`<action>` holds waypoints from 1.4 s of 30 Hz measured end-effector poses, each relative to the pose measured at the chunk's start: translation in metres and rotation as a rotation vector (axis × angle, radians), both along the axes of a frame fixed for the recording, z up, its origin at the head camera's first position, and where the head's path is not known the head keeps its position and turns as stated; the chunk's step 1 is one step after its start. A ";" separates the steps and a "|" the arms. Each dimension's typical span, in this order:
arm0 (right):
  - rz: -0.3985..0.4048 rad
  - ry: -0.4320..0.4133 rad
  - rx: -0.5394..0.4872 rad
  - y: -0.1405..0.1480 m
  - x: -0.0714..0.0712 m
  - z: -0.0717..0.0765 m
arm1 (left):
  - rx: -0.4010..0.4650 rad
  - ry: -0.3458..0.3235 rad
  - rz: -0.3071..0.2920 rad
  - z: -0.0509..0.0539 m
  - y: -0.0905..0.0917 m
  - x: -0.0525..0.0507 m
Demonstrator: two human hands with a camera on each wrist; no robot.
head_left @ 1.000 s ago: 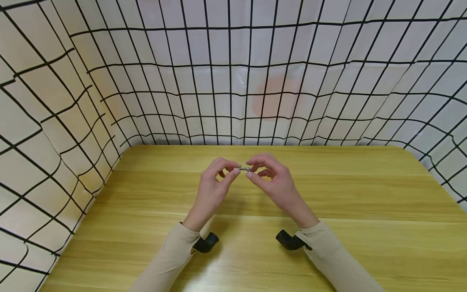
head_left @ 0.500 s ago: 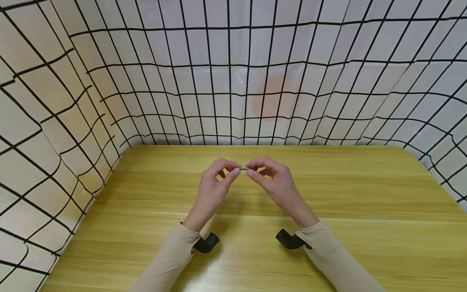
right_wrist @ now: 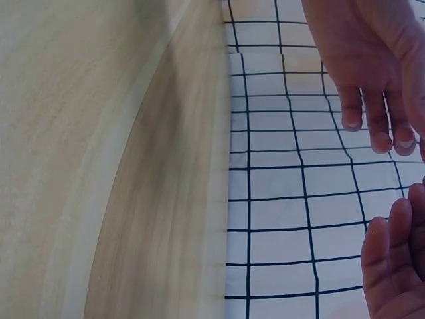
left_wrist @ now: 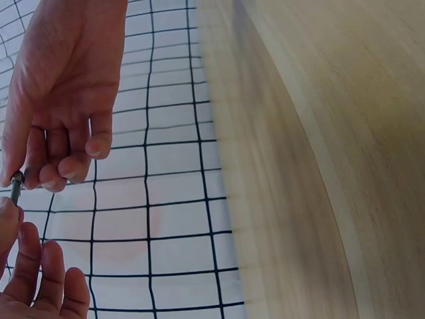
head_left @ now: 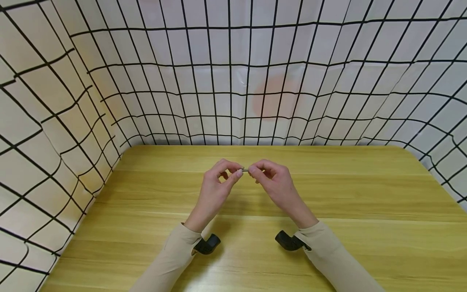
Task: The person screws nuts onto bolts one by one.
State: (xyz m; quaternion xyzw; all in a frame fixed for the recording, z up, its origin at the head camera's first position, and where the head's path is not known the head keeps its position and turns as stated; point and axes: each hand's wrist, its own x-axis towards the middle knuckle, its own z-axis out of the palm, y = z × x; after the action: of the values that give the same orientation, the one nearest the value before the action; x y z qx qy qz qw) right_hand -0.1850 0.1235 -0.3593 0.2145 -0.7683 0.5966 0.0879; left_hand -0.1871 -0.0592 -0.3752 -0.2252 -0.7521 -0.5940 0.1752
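Observation:
A small metal bolt (head_left: pixel 245 170) lies level between both hands, above the table. My left hand (head_left: pixel 215 184) pinches its left end between thumb and index finger. At the other end, my right hand (head_left: pixel 274 182) pinches the bolt with its thumb laid over the curled index finger. In the left wrist view, the bolt (left_wrist: pixel 15 191) shows a wider knob at the right hand's fingertips; whether that is a nut or the head I cannot tell. The right wrist view shows parts of both hands, but the bolt is out of sight there.
A wooden table (head_left: pixel 346 194) spreads beneath the hands. Black netting (head_left: pixel 240 65) over white sheeting surrounds its far side and flanks. A black wrist piece pokes from each sleeve, the left one (head_left: pixel 208 244) and the right one (head_left: pixel 289 240).
The right thumb and index finger, spread around the bolt's right end a second ago, have closed on it, and the thumb has rolled forward. The left hand has shifted slightly right, keeping its pinch.

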 end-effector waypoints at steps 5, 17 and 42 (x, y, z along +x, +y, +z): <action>0.013 -0.003 -0.023 0.003 -0.010 -0.016 | -0.001 0.000 -0.002 0.000 0.000 0.000; 0.035 0.057 0.027 0.007 -0.011 -0.010 | 0.010 -0.003 0.031 0.001 -0.002 -0.002; 0.028 0.084 0.028 0.004 -0.012 -0.014 | 0.025 -0.011 0.015 -0.001 -0.002 -0.002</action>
State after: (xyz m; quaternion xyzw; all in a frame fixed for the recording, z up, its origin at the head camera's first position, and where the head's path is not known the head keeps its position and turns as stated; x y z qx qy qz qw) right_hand -0.1965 0.1279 -0.3732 0.2513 -0.7692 0.5774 0.1088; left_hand -0.1892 -0.0615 -0.3761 -0.2141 -0.7472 -0.6034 0.1781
